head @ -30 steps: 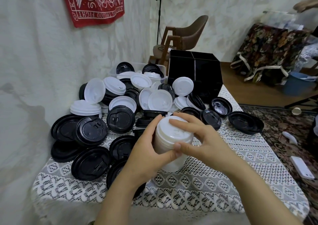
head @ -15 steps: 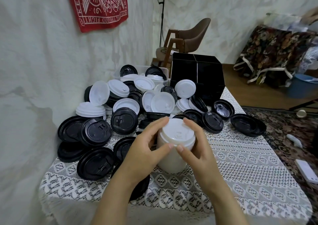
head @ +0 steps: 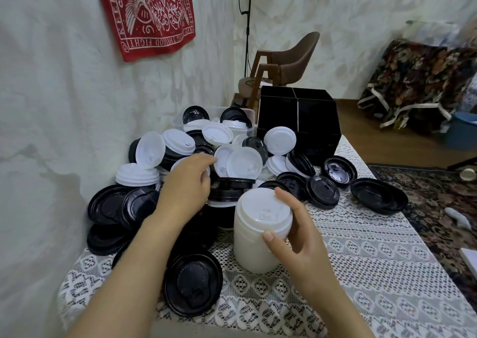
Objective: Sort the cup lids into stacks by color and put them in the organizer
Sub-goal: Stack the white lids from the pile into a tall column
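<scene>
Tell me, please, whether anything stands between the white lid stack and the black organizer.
Yes: loose black lids and white lids lie between the white lid stack, held by the right hand, and the organizer. Nothing visible blocks a lifted path.

Bare forearms (head: 144, 255), left grip (head: 188, 182), right grip (head: 296, 234)

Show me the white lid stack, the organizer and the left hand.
white lid stack (head: 249, 244): head view, side of the stack.
organizer (head: 278, 115): head view, front wall.
left hand (head: 187, 185): head view, back of the hand.
</scene>
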`<action>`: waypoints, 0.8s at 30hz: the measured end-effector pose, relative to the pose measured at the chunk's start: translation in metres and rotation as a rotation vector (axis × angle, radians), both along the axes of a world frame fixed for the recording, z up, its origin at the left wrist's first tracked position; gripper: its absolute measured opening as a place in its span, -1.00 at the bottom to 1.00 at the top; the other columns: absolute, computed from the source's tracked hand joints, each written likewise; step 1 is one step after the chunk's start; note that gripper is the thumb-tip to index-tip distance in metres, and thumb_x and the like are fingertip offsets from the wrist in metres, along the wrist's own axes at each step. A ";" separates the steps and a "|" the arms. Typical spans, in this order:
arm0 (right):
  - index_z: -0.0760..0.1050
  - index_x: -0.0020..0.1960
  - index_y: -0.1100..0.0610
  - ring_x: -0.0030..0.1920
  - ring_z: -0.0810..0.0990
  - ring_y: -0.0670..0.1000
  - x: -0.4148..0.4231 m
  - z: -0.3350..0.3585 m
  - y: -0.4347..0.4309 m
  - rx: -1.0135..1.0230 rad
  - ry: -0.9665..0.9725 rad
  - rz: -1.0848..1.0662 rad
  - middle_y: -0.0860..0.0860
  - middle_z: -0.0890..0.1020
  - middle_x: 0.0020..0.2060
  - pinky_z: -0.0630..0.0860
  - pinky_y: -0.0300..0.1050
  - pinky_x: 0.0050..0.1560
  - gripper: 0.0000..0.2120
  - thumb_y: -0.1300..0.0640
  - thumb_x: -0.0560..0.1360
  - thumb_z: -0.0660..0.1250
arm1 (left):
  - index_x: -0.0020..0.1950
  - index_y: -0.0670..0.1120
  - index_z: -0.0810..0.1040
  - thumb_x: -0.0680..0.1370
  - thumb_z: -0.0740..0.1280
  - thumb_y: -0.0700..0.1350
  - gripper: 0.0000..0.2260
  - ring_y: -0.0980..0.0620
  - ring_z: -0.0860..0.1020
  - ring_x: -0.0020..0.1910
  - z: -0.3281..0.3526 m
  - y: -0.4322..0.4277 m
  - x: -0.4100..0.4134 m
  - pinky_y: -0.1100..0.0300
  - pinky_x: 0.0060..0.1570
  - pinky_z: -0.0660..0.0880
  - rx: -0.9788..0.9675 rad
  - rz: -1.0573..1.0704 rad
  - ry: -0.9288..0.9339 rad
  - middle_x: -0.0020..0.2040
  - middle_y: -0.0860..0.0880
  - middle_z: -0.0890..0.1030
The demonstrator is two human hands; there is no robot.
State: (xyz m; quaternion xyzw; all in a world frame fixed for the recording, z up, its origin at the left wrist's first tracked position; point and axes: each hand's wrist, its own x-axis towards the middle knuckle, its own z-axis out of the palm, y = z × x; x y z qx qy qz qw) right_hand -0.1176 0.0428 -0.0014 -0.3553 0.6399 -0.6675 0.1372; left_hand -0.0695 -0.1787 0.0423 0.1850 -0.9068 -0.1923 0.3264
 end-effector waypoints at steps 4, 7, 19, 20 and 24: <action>0.39 0.29 -0.33 0.37 0.43 -0.08 0.000 0.000 -0.002 0.007 -0.005 -0.005 -0.20 0.47 0.32 0.39 0.12 0.38 -0.44 -0.16 0.31 0.43 | -0.12 -0.14 0.67 0.26 0.36 -0.45 -0.69 -0.23 0.57 0.04 -0.008 -0.027 -0.027 -0.09 0.00 0.47 -0.542 -0.154 -0.336 -0.12 -0.05 0.66; 0.38 0.29 -0.33 0.37 0.42 -0.06 0.000 0.000 -0.004 0.012 -0.005 -0.007 -0.19 0.47 0.33 0.39 0.14 0.37 -0.43 -0.17 0.31 0.43 | -0.25 -0.09 0.68 0.26 0.46 -0.31 -0.84 -0.17 0.56 -0.01 -0.007 -0.029 -0.033 -0.02 0.15 0.31 -0.794 -0.065 -0.394 -0.24 -0.01 0.63; 0.38 0.29 -0.34 0.35 0.43 -0.09 0.001 0.001 -0.003 0.023 -0.020 0.000 -0.21 0.46 0.32 0.41 0.11 0.36 -0.43 -0.17 0.31 0.43 | -0.21 -0.18 0.51 0.38 0.52 -0.22 -0.81 -0.18 0.50 -0.32 0.018 -0.024 -0.016 0.07 -0.31 0.36 -0.563 0.028 -0.283 -0.33 -0.13 0.55; 0.38 0.29 -0.35 0.35 0.44 -0.09 0.001 0.001 -0.003 0.026 -0.022 0.001 -0.22 0.46 0.32 0.42 0.11 0.35 -0.43 -0.18 0.30 0.43 | -0.14 -0.19 0.52 0.47 0.44 -0.21 -0.89 -0.20 0.51 -0.25 0.020 -0.024 -0.015 0.05 -0.26 0.38 -0.417 0.035 -0.230 -0.25 -0.15 0.57; 0.38 0.28 -0.36 0.33 0.44 -0.11 0.001 0.002 -0.003 0.028 -0.025 0.001 -0.23 0.46 0.31 0.44 0.09 0.34 -0.43 -0.18 0.29 0.43 | 0.03 -0.12 0.55 0.54 0.35 -0.21 -0.91 0.01 0.43 -0.20 0.019 -0.028 -0.011 0.12 -0.14 0.35 -0.081 0.044 -0.130 -0.14 0.03 0.56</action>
